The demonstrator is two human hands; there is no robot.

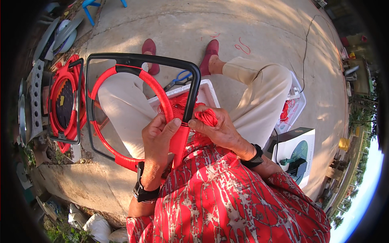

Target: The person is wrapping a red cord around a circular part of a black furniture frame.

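A black square frame [142, 60] with a ring inside it, partly wound in red cord [156, 91], rests across my lap. My left hand [158, 139] grips the frame's lower right side where the red winding is thick, thumb pressed on the cord. Just to the right of the frame, my right hand [219, 129] is closed around a bundle of red cord [207, 116]. Loose red strands run between the two hands. I sit with both legs stretched out on concrete, red shoes at the far end.
A white foam box [204, 94] with blue scissors [180, 77] lies under the frame. A finished red-wound frame [65, 107] leans at the left beside metal parts. A white crate [293, 106] and a printed box [298, 156] stand at the right.
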